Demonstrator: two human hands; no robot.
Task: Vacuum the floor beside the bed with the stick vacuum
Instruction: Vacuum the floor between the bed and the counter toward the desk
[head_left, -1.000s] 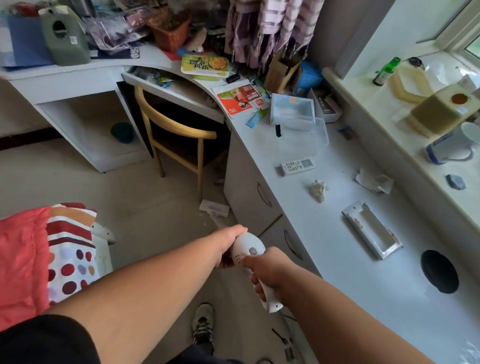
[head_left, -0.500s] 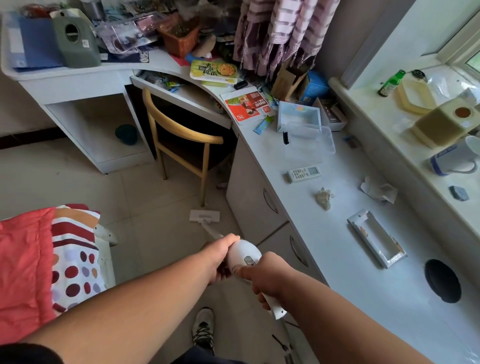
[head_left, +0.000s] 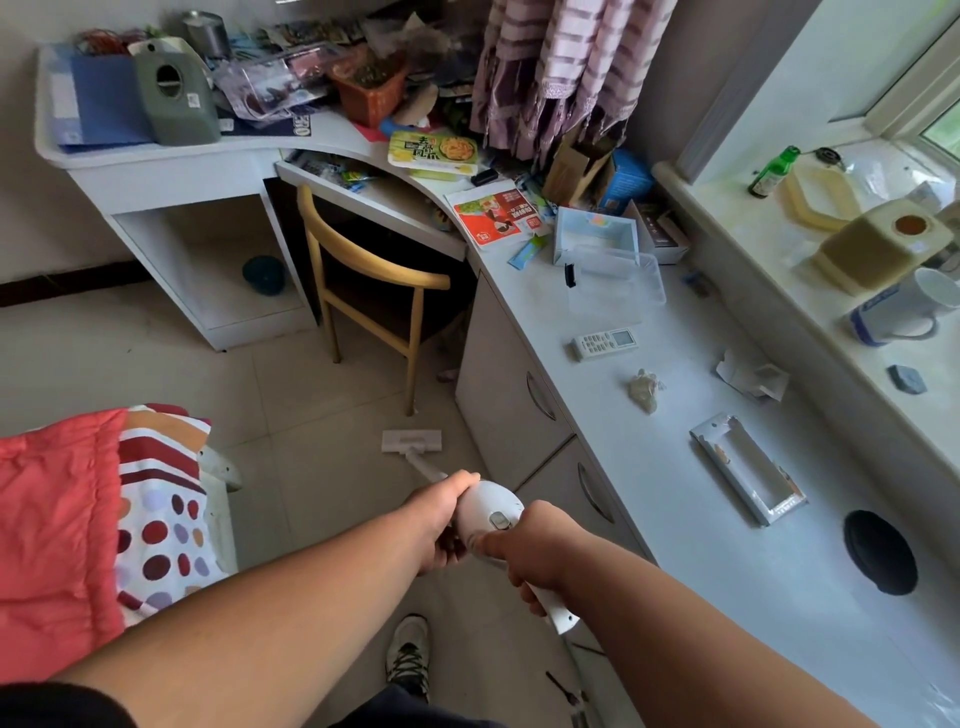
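I hold a white stick vacuum (head_left: 491, 514) with both hands in the lower middle of the view. My left hand (head_left: 441, 519) grips the front of its body. My right hand (head_left: 535, 551) is wrapped around the rear handle, whose end sticks out below it. The tube runs forward to the flat white floor head (head_left: 411, 441), which rests on the beige tiled floor (head_left: 322, 415). The head lies between the bed (head_left: 78, 519), with its red and dotted cover at the left, and the white drawer cabinet (head_left: 509, 395) at the right.
A wooden chair (head_left: 374, 291) stands tucked under the corner desk just beyond the floor head. The long white counter (head_left: 675, 467) carries a remote, scraps and boxes. My shoe (head_left: 409, 654) is on the floor below my arms. A windowsill (head_left: 831, 291) runs along the right.
The floor head has slid back over the tiles, from near the cabinet base to the open floor nearer the bed. My view has tilted a little and both hands keep their grip.
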